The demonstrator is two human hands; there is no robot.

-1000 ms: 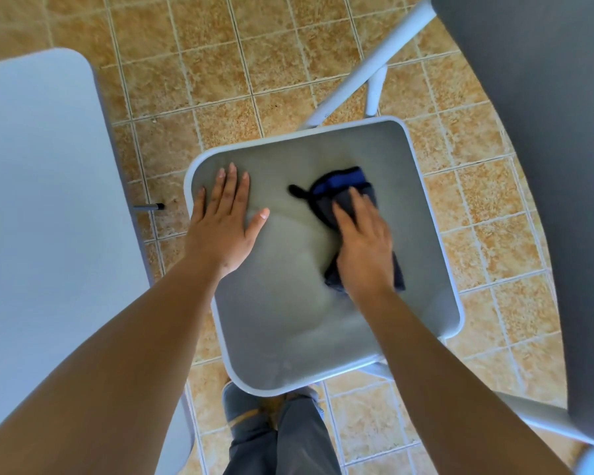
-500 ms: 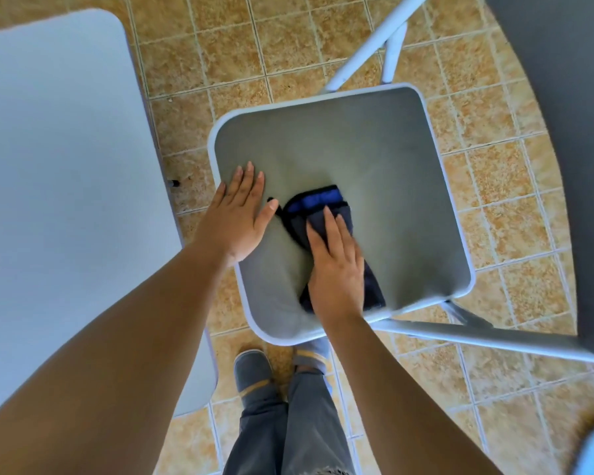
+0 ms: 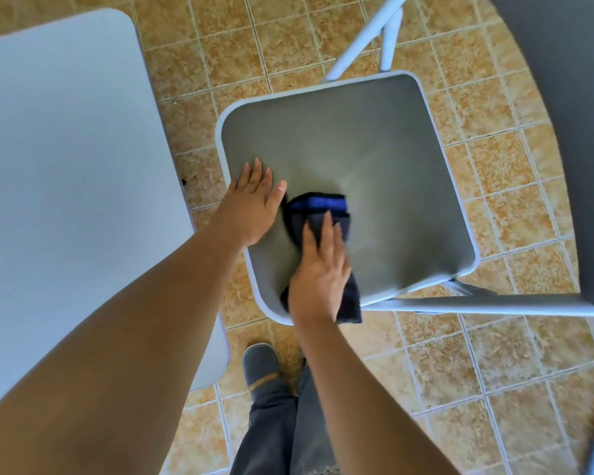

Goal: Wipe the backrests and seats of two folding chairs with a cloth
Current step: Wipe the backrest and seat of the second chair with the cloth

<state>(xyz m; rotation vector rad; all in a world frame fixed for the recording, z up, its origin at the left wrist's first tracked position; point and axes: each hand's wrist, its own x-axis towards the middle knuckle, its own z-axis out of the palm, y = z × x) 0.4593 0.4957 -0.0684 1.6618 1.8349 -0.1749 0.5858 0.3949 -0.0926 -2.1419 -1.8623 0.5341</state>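
Note:
A grey folding-chair seat with a pale rim fills the middle of the view. Its dark backrest rises at the right. A dark cloth with a blue stripe lies on the seat's near left part. My right hand presses flat on the cloth, near the seat's front edge. Beside it, my left hand rests flat with fingers apart on the seat's left edge. A second pale grey chair panel stands at the left.
The floor is tan tile. White chair legs run out at the top, and a frame bar crosses at the lower right. My feet in grey shoes and dark trousers stand just under the seat's front edge.
My right hand has dragged the cloth from the seat's middle toward its near left corner. My left hand slid nearer along the left edge. The view shifted as my head moved.

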